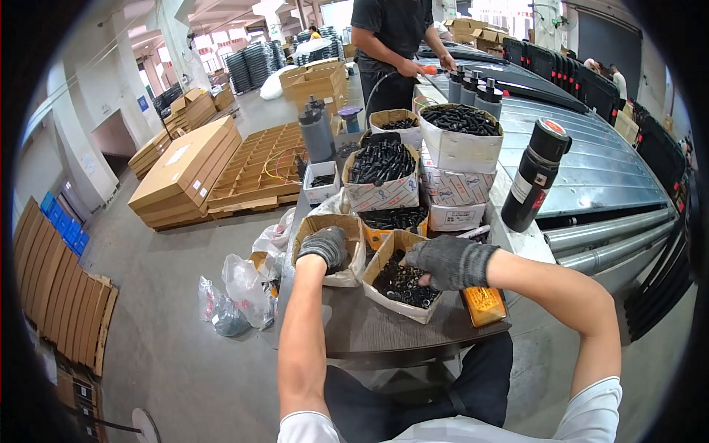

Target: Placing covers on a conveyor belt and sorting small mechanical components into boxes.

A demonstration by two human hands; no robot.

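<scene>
My left hand (325,248), in a dark grey knitted glove, reaches down into a cardboard box (353,277) at the table's near left. Its fingertips are hidden inside, so I cannot tell what they touch. My right hand (452,263), gloved the same way with bare fingertips, is over a second open box (375,286) beside it. Thumb and fingers stand apart just above the small black parts and metal rings (405,286) there. No held piece shows in it.
Behind are boxes of black cylindrical parts (380,164) and a stacked white box (461,151). A black flask (537,173) stands right; an orange-yellow packet (484,306) lies near the table's edge. Plastic bags (247,292) hang left. Across the bench a person (395,44) holds a tool.
</scene>
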